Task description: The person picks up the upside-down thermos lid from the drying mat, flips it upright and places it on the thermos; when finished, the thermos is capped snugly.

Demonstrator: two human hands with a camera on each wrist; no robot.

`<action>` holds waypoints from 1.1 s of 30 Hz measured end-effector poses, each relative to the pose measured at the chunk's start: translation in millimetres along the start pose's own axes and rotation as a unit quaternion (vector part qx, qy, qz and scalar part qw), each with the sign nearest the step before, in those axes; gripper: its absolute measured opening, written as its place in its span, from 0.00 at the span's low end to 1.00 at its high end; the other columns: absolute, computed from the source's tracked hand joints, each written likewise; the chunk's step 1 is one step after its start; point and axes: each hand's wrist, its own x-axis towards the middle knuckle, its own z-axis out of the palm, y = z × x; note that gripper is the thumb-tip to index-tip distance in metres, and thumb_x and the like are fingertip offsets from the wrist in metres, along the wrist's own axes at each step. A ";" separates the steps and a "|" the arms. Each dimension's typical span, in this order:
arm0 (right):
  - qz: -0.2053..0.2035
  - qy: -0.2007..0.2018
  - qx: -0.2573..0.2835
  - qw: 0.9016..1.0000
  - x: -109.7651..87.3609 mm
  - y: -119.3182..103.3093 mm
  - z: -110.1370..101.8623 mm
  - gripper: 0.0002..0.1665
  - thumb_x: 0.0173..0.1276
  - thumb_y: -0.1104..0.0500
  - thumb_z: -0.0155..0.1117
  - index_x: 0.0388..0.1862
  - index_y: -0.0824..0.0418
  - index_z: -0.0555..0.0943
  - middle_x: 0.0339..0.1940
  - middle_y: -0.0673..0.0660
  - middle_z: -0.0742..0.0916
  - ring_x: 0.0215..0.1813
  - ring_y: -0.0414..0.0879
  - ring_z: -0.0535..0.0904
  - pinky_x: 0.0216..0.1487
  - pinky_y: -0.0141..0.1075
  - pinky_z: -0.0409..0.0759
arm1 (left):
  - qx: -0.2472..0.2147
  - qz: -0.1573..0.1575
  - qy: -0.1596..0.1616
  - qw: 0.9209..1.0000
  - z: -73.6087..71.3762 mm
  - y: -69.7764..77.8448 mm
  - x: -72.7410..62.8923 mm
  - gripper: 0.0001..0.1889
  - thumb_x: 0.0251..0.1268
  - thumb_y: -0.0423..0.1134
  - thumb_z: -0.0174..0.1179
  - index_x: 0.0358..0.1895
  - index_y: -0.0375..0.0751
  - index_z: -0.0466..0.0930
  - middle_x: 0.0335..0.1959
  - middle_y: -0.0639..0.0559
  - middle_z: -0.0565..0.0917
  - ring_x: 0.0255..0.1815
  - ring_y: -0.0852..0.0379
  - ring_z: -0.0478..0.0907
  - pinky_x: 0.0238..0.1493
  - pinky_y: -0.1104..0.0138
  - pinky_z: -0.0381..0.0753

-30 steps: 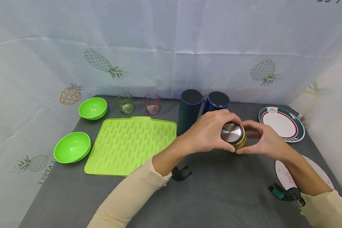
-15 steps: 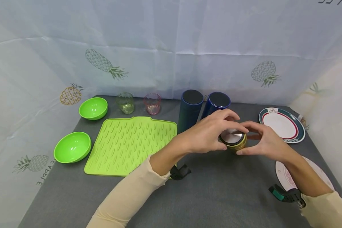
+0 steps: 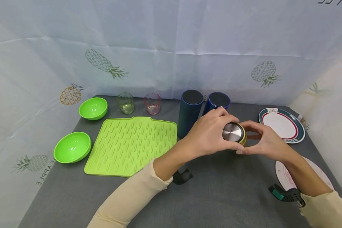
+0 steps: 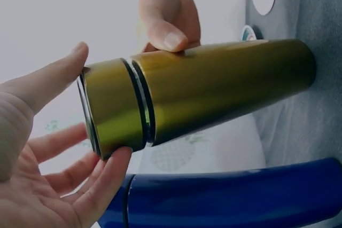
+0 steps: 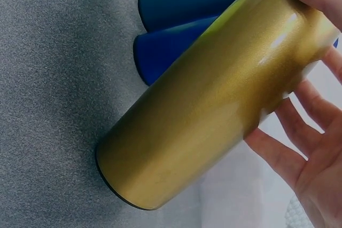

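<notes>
A gold thermos flask (image 4: 230,84) stands upright on the grey table, its base on the cloth in the right wrist view (image 5: 128,185). Its lid (image 3: 232,132) has a brushed silver top, and a narrow silver and black band shows between lid and body in the left wrist view. My left hand (image 3: 209,134) holds the lid, thumb on one side and fingertips on the other. Around the upper body of the flask, my right hand (image 3: 260,141) grips with thumb and fingers. Just behind stand a dark teal flask (image 3: 189,115) and a blue flask (image 4: 230,198).
A lime green drying mat (image 3: 134,145) lies to the left. Two green bowls (image 3: 92,108) sit beyond its left edge, and a green glass (image 3: 126,104) and a pink glass (image 3: 152,104) behind it. On the right are a green-rimmed plate (image 3: 282,124) and a pinkish plate (image 3: 316,167).
Half a second ago my left fingers reached across the lid's top; now they are back around its side, with the thumb nearer the right hand. The right hand keeps its place on the flask.
</notes>
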 end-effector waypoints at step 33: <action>0.001 0.000 0.001 1.000 -1.7 2.0 -1.0 0.41 0.48 0.64 0.83 0.64 0.54 0.78 0.53 0.38 0.84 0.55 0.28 0.80 0.55 0.18 0.78 | -0.103 0.085 -0.049 0.990 -2.0 -12.1 1.3 0.30 0.55 0.40 0.76 0.65 0.51 0.81 0.65 0.52 0.74 0.66 0.57 0.69 0.63 0.75 0.71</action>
